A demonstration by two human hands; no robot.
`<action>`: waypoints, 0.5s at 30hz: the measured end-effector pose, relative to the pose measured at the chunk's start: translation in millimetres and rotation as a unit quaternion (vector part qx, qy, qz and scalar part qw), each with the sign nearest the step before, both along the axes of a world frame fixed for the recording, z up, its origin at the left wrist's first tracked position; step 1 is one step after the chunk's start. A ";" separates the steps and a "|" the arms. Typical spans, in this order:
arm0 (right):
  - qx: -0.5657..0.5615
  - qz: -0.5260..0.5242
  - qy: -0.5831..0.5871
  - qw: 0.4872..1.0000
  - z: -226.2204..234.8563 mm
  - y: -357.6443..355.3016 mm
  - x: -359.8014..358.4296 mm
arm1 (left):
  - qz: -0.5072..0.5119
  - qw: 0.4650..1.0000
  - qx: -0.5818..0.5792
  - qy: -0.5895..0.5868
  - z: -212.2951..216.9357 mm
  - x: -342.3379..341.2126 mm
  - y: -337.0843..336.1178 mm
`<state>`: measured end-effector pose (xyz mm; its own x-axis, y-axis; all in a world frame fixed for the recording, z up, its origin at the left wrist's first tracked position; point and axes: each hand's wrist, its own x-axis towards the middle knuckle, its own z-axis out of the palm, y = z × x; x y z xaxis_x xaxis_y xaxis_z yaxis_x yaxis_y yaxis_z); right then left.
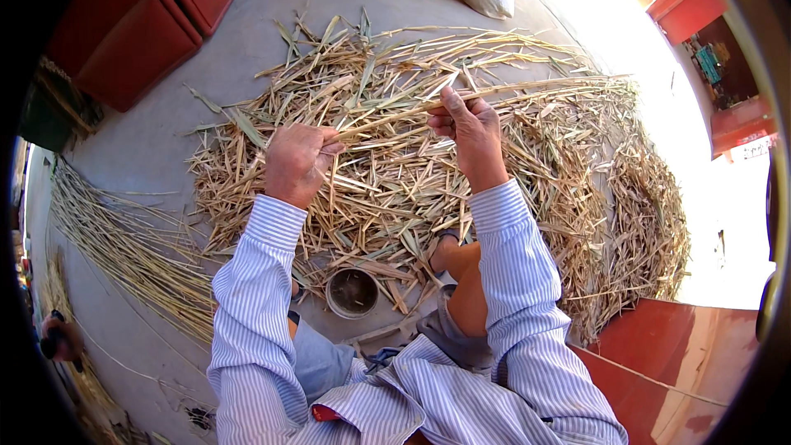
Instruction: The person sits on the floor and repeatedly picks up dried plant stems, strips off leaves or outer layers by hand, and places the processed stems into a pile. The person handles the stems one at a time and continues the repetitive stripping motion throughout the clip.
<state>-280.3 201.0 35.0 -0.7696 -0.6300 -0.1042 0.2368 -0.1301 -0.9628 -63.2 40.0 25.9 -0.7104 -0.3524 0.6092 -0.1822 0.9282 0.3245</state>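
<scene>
In the head view, the left hand [301, 163] is closed in a fist near the middle, its grip holding one end of a pale dry stalk [381, 122]; the right hand [470, 128] pinches the same length farther along, thumb against fingers, so both are gripping. The stalk runs between them above a broad heap of straw-coloured pieces [387, 189], tilted a little upward to the right, and seems to carry on past the right grip; whether it is one stem or a few together I cannot tell. The step in hand looks like working this length by hand, held stretched across the body. The next move calls, I judge, for a firm left grip and a right one loose enough to shift along it, with the far end clear of the heap. Near the feet stands a round metal container [331, 303], just beside the heap's lower edge; a spread of long thin stalks [132, 243] lies on the floor [156, 166] to the left.
</scene>
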 end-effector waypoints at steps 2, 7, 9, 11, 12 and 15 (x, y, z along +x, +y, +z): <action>0.022 -0.012 -0.003 1.000 4.7 -4.4 2.2 | 0.005 0.999 0.032 0.026 5.4 -4.4 1.2; 0.044 -0.054 0.020 0.997 -1.1 -4.0 -12.8 | 0.086 0.878 0.435 0.182 14.6 14.7 -38.7; 0.039 -0.057 0.030 0.997 -7.6 2.0 -24.3 | 0.137 0.897 0.397 0.140 17.5 24.9 -63.6; 0.057 -0.056 0.029 0.996 -7.0 7.6 -27.9 | 0.205 0.927 0.312 0.046 16.7 34.8 -76.0; 0.063 -0.059 0.031 0.996 -7.3 9.7 -29.0 | 0.217 0.949 0.227 0.026 14.9 37.5 -76.2; 0.080 -0.082 0.032 0.993 -3.8 16.2 -35.0 | 0.293 0.953 0.074 -0.028 9.6 48.2 -89.2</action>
<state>-315.3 217.2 31.1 -0.8689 -0.4745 -0.1409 0.1632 -0.0058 -0.9866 -15.1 -49.2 35.5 -0.3950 -0.7776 0.4891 -0.6765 0.6064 0.4178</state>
